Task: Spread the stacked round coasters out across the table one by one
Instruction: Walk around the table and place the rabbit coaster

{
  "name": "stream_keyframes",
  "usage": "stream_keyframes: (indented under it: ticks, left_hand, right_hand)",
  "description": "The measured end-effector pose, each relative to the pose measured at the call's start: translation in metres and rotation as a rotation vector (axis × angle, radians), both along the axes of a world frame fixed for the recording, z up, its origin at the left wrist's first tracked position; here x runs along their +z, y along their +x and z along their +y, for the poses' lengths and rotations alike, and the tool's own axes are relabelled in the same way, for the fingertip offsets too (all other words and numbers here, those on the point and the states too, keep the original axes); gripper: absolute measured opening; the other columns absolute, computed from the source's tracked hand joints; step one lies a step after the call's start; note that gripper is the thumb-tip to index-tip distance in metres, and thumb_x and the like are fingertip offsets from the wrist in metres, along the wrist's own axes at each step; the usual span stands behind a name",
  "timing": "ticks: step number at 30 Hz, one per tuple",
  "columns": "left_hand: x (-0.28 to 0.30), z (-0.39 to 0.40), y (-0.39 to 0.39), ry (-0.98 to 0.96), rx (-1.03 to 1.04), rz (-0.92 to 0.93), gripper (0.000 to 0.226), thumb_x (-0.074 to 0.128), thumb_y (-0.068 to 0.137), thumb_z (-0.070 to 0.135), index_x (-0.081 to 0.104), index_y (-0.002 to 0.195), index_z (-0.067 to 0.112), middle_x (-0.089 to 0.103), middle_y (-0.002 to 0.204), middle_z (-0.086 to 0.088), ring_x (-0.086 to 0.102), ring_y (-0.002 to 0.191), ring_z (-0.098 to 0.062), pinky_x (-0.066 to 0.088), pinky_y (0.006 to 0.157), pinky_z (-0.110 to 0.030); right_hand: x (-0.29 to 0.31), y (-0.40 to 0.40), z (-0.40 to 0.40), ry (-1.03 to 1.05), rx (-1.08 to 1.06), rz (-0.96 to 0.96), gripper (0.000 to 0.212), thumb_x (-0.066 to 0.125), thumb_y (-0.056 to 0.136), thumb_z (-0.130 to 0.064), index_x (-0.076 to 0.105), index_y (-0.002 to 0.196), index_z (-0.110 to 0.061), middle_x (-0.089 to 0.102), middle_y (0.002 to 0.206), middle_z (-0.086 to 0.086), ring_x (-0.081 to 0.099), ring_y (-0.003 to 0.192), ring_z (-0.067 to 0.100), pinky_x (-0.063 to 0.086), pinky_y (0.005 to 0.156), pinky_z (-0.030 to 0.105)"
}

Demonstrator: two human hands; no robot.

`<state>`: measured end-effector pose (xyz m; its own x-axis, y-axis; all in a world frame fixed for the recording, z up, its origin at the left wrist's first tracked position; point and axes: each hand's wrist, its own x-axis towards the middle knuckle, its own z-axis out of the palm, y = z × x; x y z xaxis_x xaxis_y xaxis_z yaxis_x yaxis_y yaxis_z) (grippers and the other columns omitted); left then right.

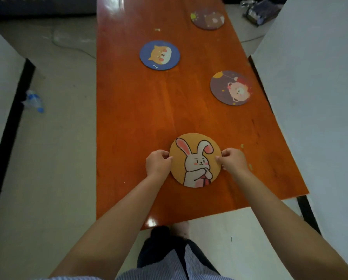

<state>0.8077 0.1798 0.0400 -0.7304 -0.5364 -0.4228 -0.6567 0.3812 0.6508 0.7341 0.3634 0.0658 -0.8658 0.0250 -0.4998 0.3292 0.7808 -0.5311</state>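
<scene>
I'm pinching the rabbit coaster point(195, 160) at lower centre, left hand point(158, 163) and right hand point(234, 160) gripping opposite edges.

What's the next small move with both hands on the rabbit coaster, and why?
Probably lift the rabbit coaster off at its edges and carry it to bare wood. The left hand and right hand already pinch opposite edges, and the dog coaster and two bear coasters already lie apart on the table. Whether more lie beneath cannot be told.
</scene>
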Motion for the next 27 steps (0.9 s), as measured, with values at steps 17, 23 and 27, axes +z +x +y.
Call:
stream_keyframes:
  ticks: [17,23,27]
  left_hand:
    - [0.003,-0.035,0.021,-0.372,-0.329,-0.043,0.021,0.052,0.087,0.008,0.062,0.106,0.008,0.063,0.105,-0.011,0.060,0.094,-0.027,0.054,0.076,-0.036]
    - [0.010,-0.138,0.025,-0.526,-0.446,-0.065,0.026,0.044,0.089,0.002,0.062,0.107,0.004,0.061,0.114,-0.012,0.054,0.106,-0.029,0.052,0.081,-0.040]
    - [0.009,-0.214,0.017,-0.518,-0.608,-0.073,0.027,0.043,0.090,0.008,0.060,0.112,0.006,0.057,0.123,-0.011,0.051,0.114,-0.029,0.050,0.089,-0.039]
  right_hand:
    - [-0.014,0.000,-0.032,0.224,0.387,0.320,0.022,0.054,0.088,-0.014,0.058,0.103,0.002,0.057,0.110,0.021,0.050,0.104,0.034,0.045,0.084,0.039]
    - [-0.009,0.006,-0.149,0.079,0.486,0.364,0.025,0.053,0.091,-0.019,0.059,0.107,-0.001,0.061,0.113,0.016,0.052,0.108,0.030,0.045,0.090,0.037]
    - [-0.014,0.002,-0.230,0.124,0.487,0.386,0.030,0.053,0.091,-0.019,0.057,0.115,-0.003,0.058,0.123,0.014,0.049,0.118,0.030,0.042,0.099,0.039]
